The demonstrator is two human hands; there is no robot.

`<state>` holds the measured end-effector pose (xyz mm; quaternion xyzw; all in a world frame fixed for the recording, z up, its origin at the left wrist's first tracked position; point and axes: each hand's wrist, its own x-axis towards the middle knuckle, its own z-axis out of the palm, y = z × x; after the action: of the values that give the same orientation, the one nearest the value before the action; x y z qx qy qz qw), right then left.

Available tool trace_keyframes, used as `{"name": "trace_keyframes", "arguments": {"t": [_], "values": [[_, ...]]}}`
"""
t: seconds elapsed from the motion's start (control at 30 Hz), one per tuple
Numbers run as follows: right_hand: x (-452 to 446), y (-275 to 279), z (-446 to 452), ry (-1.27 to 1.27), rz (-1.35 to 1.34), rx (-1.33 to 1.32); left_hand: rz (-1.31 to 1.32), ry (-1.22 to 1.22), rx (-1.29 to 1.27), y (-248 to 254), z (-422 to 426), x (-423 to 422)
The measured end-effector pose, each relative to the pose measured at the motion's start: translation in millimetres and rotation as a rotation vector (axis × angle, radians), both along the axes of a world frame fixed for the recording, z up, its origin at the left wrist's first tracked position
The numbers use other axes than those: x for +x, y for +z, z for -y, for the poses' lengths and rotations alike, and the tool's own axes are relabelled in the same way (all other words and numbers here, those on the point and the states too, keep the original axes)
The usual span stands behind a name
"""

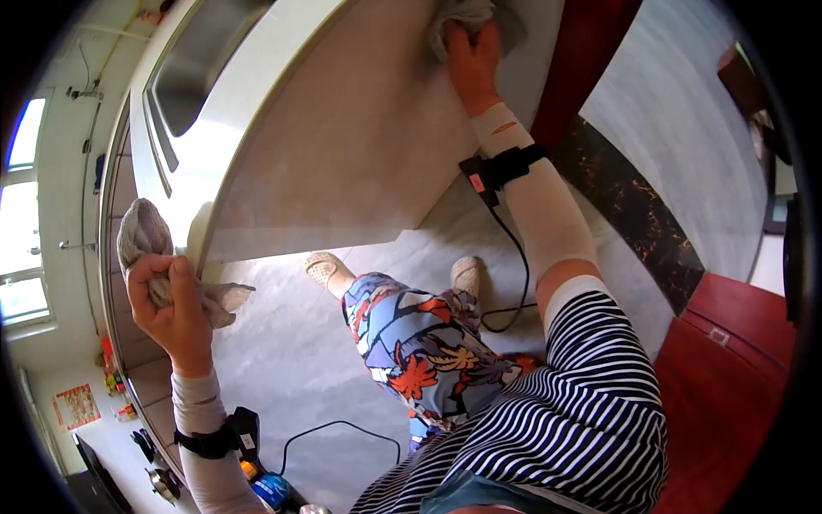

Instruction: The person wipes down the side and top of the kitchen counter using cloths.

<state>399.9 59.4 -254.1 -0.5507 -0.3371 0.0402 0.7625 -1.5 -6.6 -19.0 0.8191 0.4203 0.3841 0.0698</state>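
My left hand (171, 308) is closed round a crumpled grey cloth (144, 231), beside the rounded corner of the white countertop (224, 128). One end of that cloth hangs out past my fingers on the right. At the top of the view, my right hand (473, 64) grips a second grey cloth (462, 15) and holds it against the pale side panel (342, 128) below the counter. Part of this cloth is covered by my fingers. Each forearm wears a light sleeve and a black strap with a small cabled box (478, 177).
A metal sink (210, 60) is set into the countertop. Beyond my right arm are a dark red door frame (591, 60) and a black speckled floor strip (634, 206). Red panels (728, 377) stand at right. Black cables (342, 422) loop near my legs above the grey floor (265, 360).
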Motion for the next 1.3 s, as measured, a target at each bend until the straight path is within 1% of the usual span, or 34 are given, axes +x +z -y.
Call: {"name": "trace_keyframes", "arguments": {"t": [0.03,0.07,0.13,0.17,0.2,0.23,0.3,0.37,0.4,0.47,0.5,0.53,0.6,0.7,0.73,0.8,0.83,0.87,0.9,0.93,0.97,1.0,1.03,1.1,1.13,1.2,1.3], "values": [[11.9,-25.8,-14.9,-0.047,-0.104,-0.001,0.002,-0.005,0.002,0.6,-0.1,0.7],[28.6,-64.1,-30.8,-0.138,-0.139,-0.141,0.018,-0.009,-0.006,1.3,0.1,-0.2],[35.2,-119.0,-37.4,-0.124,-0.356,-0.095,0.037,-0.006,-0.004,2.1,1.2,-2.0],[31.7,-129.3,-35.3,-0.016,-0.534,0.09,0.028,-0.029,0.007,2.5,1.0,-1.9],[33.4,-135.2,-30.9,-0.007,-0.529,0.094,0.019,-0.051,0.016,2.9,1.2,-2.4],[34.7,-139.7,-23.2,0.001,-0.439,-0.22,0.02,-0.042,0.018,3.8,1.5,-3.3],[36.0,-147.2,-7.6,0.005,-0.326,-0.528,0.02,-0.062,0.028,4.6,0.6,-1.0],[33.1,-151.1,14.8,0.084,0.842,-1.268,0.049,-0.064,-0.005,9.2,2.4,2.4],[33.8,-151.9,26.5,0.074,0.852,-1.264,0.052,-0.069,-0.008,10.0,1.9,2.8],[30.8,-155.3,52.8,0.45,0.723,-0.884,0.06,-0.072,-0.015,10.7,3.3,5.7],[28.9,-149.9,62.2,0.445,0.732,-0.884,0.054,-0.083,-0.007,12.5,4.1,7.2],[25.1,-145.4,71.1,0.585,0.452,-0.764,0.046,-0.092,-0.001,14.0,4.8,7.7],[15.3,-134.9,85.7,0.718,0.174,-0.635,0.051,-0.07,-0.004,14.4,5.4,5.4],[9.6,-92.0,109.6,0.636,-0.806,-0.66,0.056,-0.064,0.004,13.9,3.0,6.9],[10.7,-87.7,119.9,0.635,-0.799,-0.661,0.055,-0.072,0.02,13.8,2.4,7.6],[18.9,-80.1,149.0,0.63,-0.842,-0.47,0.065,-0.076,0.031,13.6,5.0,9.2],[23.1,-81.8,160.0,0.628,-0.832,-0.475,0.064,-0.074,0.024,13.9,5.7,10.7],[26.5,-83.2,168.9,0.624,-0.889,-0.405,0.064,-0.073,0.02,14.2,5.9,12.8],[31.5,-88.1,179.0,0.62,-0.945,-0.335,0.078,-0.072,0.022,14.3,6.7,14.4],[40.3,-112.7,188.4,0.623,-0.931,-0.332,0.077,-0.074,0.033,16.8,8.4,16.1],[51.6,-150.2,200.2,0.566,-0.636,-0.377,0.08,-0.076,0.04,18.2,9.2,17.6],[51.3,-152.0,211.0,0.543,-0.483,-0.395,0.093,-0.075,0.042,19.5,9.7,18.4],[45.9,-140.2,221.9,0.508,-0.333,-0.41,0.077,-0.077,0.079,21.9,10.8,19.8],[32.7,-110.4,256.8,0.518,-0.862,-0.412,0.083,-0.082,0.111,23.5,10.5,20.7],[29.4,-108.2,270.1,0.515,-0.85,-0.415,0.061,-0.072,0.139,24.2,10.2,20.8],[22.9,-102.3,293.4,0.456,-0.98,-0.39,0.063,-0.054,0.15,25.8,14.0,22.7],[26.8,-82.3,323.1,0.447,-1.0,-0.362,0.018,-0.064,0.21,30.0,15.1,24.6]]}}
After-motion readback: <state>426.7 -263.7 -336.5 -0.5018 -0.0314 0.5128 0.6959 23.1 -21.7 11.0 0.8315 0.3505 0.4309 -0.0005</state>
